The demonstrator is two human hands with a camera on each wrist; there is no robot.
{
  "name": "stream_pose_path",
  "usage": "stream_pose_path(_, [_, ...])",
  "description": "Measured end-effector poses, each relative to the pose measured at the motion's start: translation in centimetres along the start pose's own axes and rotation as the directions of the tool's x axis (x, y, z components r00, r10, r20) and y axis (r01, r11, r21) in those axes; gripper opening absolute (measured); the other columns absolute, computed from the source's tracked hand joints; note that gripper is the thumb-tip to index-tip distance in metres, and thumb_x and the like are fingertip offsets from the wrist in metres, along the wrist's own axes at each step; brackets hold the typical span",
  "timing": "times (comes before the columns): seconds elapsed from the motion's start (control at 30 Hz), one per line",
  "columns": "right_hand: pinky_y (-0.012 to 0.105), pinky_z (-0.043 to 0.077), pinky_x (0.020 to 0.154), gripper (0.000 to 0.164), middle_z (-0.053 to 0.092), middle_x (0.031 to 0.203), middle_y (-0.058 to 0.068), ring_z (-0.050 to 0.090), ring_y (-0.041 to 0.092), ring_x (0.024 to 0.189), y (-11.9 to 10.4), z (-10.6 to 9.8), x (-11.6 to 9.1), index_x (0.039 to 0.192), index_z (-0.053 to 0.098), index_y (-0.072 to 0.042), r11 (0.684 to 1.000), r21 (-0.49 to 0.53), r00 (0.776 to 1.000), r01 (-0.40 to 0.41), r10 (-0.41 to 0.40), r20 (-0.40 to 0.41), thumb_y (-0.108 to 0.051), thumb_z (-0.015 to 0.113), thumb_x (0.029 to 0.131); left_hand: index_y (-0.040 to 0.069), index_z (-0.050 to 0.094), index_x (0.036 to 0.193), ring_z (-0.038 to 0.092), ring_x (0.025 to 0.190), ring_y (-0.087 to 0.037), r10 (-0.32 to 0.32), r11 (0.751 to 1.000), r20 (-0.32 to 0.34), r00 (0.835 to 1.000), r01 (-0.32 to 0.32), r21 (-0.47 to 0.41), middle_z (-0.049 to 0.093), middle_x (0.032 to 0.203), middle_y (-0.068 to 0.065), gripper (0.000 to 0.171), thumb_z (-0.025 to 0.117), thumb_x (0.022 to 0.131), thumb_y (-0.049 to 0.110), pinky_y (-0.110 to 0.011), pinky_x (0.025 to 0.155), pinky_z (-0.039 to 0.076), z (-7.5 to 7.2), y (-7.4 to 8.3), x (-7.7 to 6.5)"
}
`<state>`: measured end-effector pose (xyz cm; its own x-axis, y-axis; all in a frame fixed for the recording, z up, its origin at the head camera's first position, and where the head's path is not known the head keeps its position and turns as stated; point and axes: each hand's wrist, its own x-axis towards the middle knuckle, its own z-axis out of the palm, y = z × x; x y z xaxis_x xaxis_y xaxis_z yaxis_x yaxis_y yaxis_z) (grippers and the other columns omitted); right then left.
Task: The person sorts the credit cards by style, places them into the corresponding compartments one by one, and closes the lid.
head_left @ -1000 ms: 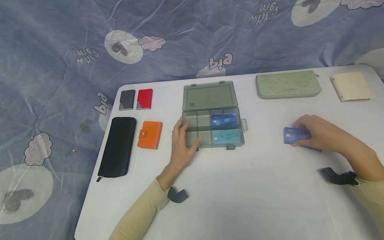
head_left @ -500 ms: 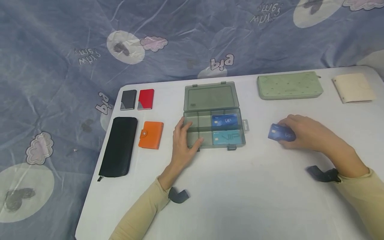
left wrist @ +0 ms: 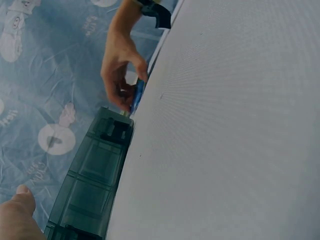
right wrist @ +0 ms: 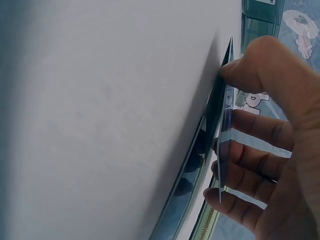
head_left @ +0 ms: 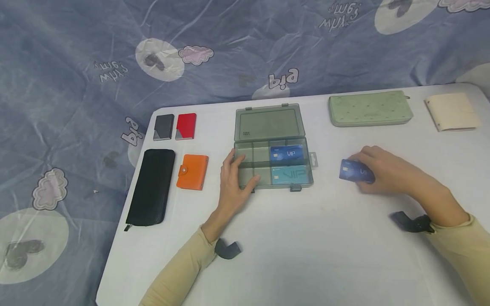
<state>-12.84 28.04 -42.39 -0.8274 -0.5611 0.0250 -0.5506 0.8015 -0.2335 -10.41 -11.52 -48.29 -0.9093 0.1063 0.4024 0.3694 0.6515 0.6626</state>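
Note:
My right hand (head_left: 388,170) pinches a dark blue VIP card (head_left: 356,171) to the right of the green see-through box. In the right wrist view the card (right wrist: 224,150) stands nearly edge-on between thumb and fingers. Beneath it, a glossy blue strip (right wrist: 172,210) reflects the fingertips. The compartment box (head_left: 262,185) lies with its lid (head_left: 269,122) folded back. A dark blue VIP card (head_left: 286,153) sits in its back right compartment, a light blue one (head_left: 289,174) in the front right. My left hand (head_left: 232,185) rests at the box's left end, fingers spread, thumb over the front edge.
Left on the white table (head_left: 291,255) lie a black card case (head_left: 163,126), a red one (head_left: 186,126), a long black zip wallet (head_left: 151,187) and an orange snap wallet (head_left: 193,172). Back right are a green zip wallet (head_left: 370,109) and a cream card holder (head_left: 451,111).
My right hand has moved left toward the box with the blue card, mostly in the first half second. The left hand and the box have stayed put.

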Motion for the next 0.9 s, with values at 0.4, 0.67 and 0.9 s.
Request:
stream_pose_path(0.4, [0.042, 0.045, 0.078, 0.069, 0.063, 0.102, 0.007, 0.055, 0.022, 0.093, -2.7, -2.4, 2.5, 0.125, 0.055, -0.006, 0.998, 0.064, 0.995, -0.003, 0.009, -0.1, -0.026, 0.082, 0.064, 0.009, 0.042, 0.135, 0.028, 0.133, -0.026, 0.013, 1.0, -0.005, 1.0, -0.013, 0.003, 0.02, 0.152, -0.012, 0.07, 0.05, 0.086, 0.059, -0.05, 0.102, 0.031, -0.2, 0.1, 0.1])
stream_pose_path(0.67, [0.04, 0.045, 0.085, 0.061, 0.063, 0.104, 0.005, 0.055, 0.021, 0.096, -6.3, -2.6, 7.9, 0.122, 0.057, -0.006, 0.986, 0.11, 0.988, 0.127, -0.115, -0.105, -0.028, 0.079, 0.069, 0.009, 0.042, 0.135, 0.026, 0.135, -0.026, 0.004, 1.0, -0.001, 1.0, -0.004, -0.004, 0.02, 0.152, -0.012, 0.069, 0.05, 0.087, 0.058, -0.051, 0.103, 0.03, -0.1, 0.2, -0.1])
stream_pose_path(0.9, [0.041, 0.043, 0.093, 0.055, 0.062, 0.113, 0.006, 0.055, 0.023, 0.106, -7.9, -1.1, 11.9, 0.12, 0.059, -0.005, 0.968, 0.129, 0.974, 0.216, -0.205, -0.096, -0.029, 0.077, 0.074, 0.01, 0.041, 0.135, 0.026, 0.135, -0.026, 0.009, 1.0, 0.002, 1.0, -0.009, 0.001, 0.02, 0.152, -0.012, 0.071, 0.048, 0.086, 0.061, -0.05, 0.103, 0.029, -0.2, 0.1, 0.0])
